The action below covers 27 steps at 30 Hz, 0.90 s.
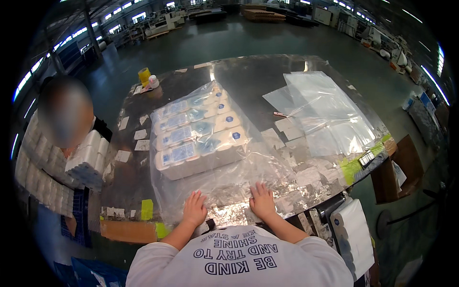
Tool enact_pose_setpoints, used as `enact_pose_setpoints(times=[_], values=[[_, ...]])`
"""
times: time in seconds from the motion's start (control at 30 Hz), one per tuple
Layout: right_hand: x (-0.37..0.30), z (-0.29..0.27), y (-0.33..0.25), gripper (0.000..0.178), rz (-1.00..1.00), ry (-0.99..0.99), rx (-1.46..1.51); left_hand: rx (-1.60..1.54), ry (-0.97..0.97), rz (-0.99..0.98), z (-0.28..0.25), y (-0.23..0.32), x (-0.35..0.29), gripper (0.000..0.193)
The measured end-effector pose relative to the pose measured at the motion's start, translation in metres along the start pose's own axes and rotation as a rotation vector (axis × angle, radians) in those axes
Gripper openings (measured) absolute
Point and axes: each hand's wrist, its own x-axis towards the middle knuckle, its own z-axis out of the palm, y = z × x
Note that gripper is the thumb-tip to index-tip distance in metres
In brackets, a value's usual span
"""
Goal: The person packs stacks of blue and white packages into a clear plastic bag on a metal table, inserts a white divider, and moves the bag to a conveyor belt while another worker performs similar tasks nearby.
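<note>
A large clear plastic bag lies across the table with several wrapped packs of paper rolls inside it, side by side in rows. My left hand rests on the near edge of the bag, fingers stretched out and holding nothing. To its right, my right hand lies with fingers spread by the bag's near right part. Both palms face down close to the table's front edge. The packs sit beyond my hands, apart from them.
A stack of clear plastic bags covers the table's right side, with a small red cutter beside it. Yellow tape stands far left. A co-worker is at left near stacked roll packs. A cardboard box stands right.
</note>
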Motion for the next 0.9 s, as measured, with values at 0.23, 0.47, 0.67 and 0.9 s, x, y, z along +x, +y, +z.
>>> enact_pose_setpoints(times=[0.23,0.47,0.67,0.9], values=[[0.0004,-0.0007,0.0011,0.049,-0.027,0.052,0.012,-0.001,0.015,0.017,0.0028,-0.0043,0.0013,0.042],[-0.0008,-0.001,0.0009,0.049,-0.033,0.043,0.016,-0.019,0.007,-0.01,0.0062,-0.0065,0.0031,0.042],[-0.0022,0.0011,0.0018,0.048,-0.042,0.069,0.022,-0.014,0.023,-0.009,0.0084,-0.0075,0.0047,0.041],[-0.001,0.0006,0.0006,0.048,-0.046,0.05,0.006,-0.021,0.042,0.004,0.0039,-0.006,0.0034,0.042]])
